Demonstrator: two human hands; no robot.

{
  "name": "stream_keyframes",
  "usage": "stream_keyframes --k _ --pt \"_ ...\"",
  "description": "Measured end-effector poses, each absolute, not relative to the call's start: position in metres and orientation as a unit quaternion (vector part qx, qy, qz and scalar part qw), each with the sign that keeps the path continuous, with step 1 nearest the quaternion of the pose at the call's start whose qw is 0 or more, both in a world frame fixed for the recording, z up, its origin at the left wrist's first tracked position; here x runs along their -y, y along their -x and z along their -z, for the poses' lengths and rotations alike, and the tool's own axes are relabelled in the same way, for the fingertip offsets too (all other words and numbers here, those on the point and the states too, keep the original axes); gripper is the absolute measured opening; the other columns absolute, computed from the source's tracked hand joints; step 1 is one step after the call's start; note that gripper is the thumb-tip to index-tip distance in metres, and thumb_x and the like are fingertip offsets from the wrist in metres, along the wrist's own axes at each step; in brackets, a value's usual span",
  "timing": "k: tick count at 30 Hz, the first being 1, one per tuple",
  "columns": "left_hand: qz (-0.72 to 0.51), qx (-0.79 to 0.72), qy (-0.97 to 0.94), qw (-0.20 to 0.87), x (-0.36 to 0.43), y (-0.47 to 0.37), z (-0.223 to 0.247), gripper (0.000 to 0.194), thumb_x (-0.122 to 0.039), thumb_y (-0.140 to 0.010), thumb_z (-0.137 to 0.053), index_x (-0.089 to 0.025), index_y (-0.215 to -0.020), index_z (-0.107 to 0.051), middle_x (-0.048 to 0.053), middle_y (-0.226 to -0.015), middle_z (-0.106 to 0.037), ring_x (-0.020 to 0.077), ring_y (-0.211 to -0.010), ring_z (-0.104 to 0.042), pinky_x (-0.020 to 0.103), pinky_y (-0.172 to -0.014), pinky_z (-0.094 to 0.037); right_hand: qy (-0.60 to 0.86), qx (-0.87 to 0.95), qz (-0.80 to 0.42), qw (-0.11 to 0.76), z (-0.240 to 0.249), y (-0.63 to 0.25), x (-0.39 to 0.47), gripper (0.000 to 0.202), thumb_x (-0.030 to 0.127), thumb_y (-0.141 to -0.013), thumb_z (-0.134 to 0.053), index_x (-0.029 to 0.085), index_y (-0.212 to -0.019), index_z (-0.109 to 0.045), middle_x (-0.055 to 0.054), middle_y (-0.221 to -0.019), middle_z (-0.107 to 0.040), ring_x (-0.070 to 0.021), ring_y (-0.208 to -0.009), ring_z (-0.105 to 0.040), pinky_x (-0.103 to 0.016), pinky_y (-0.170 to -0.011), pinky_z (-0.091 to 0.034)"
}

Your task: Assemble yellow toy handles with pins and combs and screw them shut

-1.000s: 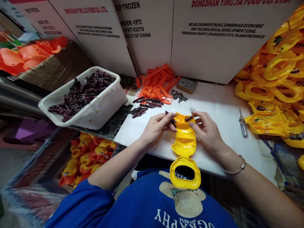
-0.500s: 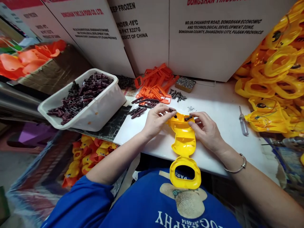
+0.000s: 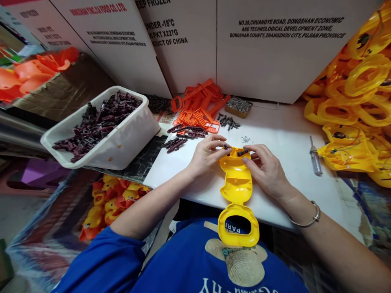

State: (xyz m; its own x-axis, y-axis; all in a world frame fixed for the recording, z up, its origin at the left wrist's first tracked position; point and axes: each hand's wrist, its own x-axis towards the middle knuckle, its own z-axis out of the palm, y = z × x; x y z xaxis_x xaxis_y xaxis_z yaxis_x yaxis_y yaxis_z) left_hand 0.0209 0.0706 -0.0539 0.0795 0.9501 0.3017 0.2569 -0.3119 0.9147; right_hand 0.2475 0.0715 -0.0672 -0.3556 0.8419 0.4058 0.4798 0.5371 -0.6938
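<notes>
A yellow plastic toy shell half (image 3: 237,185) with a ring-shaped handle lies hollow side up, its ring overhanging the table's front edge. My left hand (image 3: 207,154) pinches a small dark plastic part (image 3: 225,146) between thumb and fingertips, over the shell's far left corner. At the shell's far right edge, my right hand (image 3: 267,169) is closed, thumb and fingers gripping the rim. Beside those fingertips, a dark piece (image 3: 242,152) sits in the shell's far end; whether they touch it is hard to tell.
A white tub (image 3: 122,138) of dark plastic parts stands at left. Behind my hands lie orange plastic frames (image 3: 198,106), small black pieces (image 3: 228,122) and a tin of screws (image 3: 238,107). To the right are a screwdriver (image 3: 315,156) and piled yellow shells (image 3: 351,101). White cartons (image 3: 259,61) wall the back.
My left hand has shifted slightly right with the small dark part, closer to the shell's far end. My right hand stays at the shell's edge. The view has moved a little.
</notes>
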Motion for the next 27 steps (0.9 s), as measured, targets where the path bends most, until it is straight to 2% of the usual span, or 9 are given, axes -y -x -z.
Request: stream_keyframes --k 7,13,20,27 --pt "-0.504 -0.464 -0.647 0.334 -0.073 -0.024 0.057 0.011 -0.029 -0.086 -0.078 -0.019 -0.085 -0.081 0.008 -0.101 -0.073 0.0181 -0.098 -0.068 0.027 -0.081 -0.055 0.416 0.799 -0.216 0.377 0.068 -0.248 -0.070 0.027 0.029 -0.100 -0.060 0.020 -0.124 -0.066 -0.011 -0.115 -0.069 -0.0184 -0.083 -0.067 -0.035 -0.075 -0.062" --pt "-0.520 -0.472 -0.607 0.373 -0.076 -0.024 0.061 0.011 -0.028 -0.086 -0.078 -0.018 -0.080 -0.078 0.006 -0.095 -0.072 0.0163 -0.092 -0.067 0.025 -0.078 -0.055 0.412 0.808 -0.202 0.369 0.070 -0.249 -0.071 0.029 0.027 -0.100 -0.060 0.018 -0.126 -0.066 -0.013 -0.118 -0.069 -0.0236 -0.095 -0.071 -0.039 -0.080 -0.064" --pt "-0.494 -0.462 -0.649 0.347 -0.074 -0.025 0.062 0.011 -0.027 -0.089 -0.074 -0.018 -0.087 -0.079 0.007 -0.098 -0.072 0.0169 -0.094 -0.068 0.025 -0.074 -0.054 0.402 0.817 -0.197 0.363 0.069 -0.248 -0.071 0.029 0.028 -0.100 -0.060 0.018 -0.127 -0.066 -0.014 -0.120 -0.069 -0.0238 -0.097 -0.071 -0.038 -0.081 -0.064" --pt "-0.473 -0.453 -0.675 0.340 -0.067 -0.029 0.069 0.012 -0.025 -0.093 -0.068 -0.018 -0.087 -0.075 0.007 -0.097 -0.073 0.0169 -0.090 -0.069 0.028 -0.085 -0.055 0.395 0.801 -0.218 0.394 0.072 -0.244 -0.069 0.029 0.026 -0.100 -0.058 0.021 -0.128 -0.065 -0.010 -0.114 -0.070 -0.0221 -0.096 -0.071 -0.038 -0.086 -0.063"
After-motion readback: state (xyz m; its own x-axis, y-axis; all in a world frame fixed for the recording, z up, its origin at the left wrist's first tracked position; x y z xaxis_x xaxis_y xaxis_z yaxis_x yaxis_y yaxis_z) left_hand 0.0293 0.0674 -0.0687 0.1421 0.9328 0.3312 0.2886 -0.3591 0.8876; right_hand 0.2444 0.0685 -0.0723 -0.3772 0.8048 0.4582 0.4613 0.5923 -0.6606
